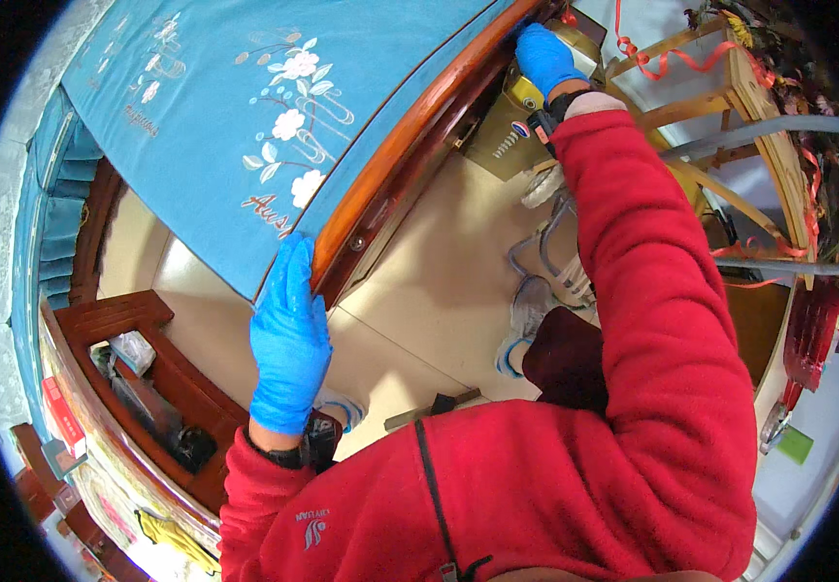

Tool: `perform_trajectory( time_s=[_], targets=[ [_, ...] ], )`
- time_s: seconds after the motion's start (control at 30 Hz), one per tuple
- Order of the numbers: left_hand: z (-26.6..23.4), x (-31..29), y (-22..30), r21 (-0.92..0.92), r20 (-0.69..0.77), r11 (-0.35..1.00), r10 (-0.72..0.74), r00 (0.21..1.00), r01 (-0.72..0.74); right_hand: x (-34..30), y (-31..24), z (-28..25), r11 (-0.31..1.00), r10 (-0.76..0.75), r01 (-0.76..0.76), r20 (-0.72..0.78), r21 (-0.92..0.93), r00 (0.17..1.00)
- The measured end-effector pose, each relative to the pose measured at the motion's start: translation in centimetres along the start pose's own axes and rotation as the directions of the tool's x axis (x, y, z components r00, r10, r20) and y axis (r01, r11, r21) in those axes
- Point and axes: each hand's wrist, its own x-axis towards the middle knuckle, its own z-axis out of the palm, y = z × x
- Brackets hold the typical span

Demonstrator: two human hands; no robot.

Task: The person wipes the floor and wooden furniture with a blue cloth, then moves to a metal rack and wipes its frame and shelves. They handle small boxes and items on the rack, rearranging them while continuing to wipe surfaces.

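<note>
A table (380,187) with a glossy reddish-brown wooden edge slants across the upper middle. Over its top lies a blue cloth (206,145) embroidered with white flowers. My left hand (290,339), in a blue glove, rests at the near corner of the table, its fingers stretched out along cloth and wood. At the far end of the same edge, my right hand (547,58), also gloved in blue, is closed against the wood with its fingertips hidden. Below that hand stands an olive-yellow box (507,141).
A wooden rack (769,126) with red ribbons stands at the right. At the lower left, a dark red wooden stool-like frame (215,417) holds small items. Pale floor tiles (429,281) lie between, with my shoe (531,310) and a grey metal frame (545,242) on them.
</note>
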Motion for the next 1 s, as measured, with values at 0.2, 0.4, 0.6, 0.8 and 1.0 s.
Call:
perform_trajectory(
  time_s=[0.2,0.4,0.6,0.8,1.0],
  targets=[
    [0.6,-0.4,-0.9,-0.018,-0.063,0.997,0.071,0.995,-0.072,-3.0,-7.1,-3.9,0.992,0.101,-0.109,0.116,0.059,0.988],
    [1.0,-0.6,-1.3,0.045,-0.105,0.994,0.109,0.989,-0.104,-7.0,-14.1,-7.3,0.995,0.044,-0.058,0.163,0.081,0.986],
    [1.2,-0.7,-1.4,0.056,-0.137,0.991,0.131,0.982,-0.124,-11.6,-21.8,-10.5,0.996,-0.006,-0.01,0.17,0.092,0.985],
    [1.4,-0.7,-1.7,0.082,-0.174,0.985,0.164,0.971,-0.152,-13.6,-25.7,-15.3,0.949,-0.147,0.057,0.277,0.309,0.95],
    [1.4,-0.7,-1.7,0.081,-0.181,0.986,0.156,0.971,-0.144,-12.4,-21.3,-21.4,0.515,-0.191,-0.679,0.842,0.523,0.504]
  ],
)
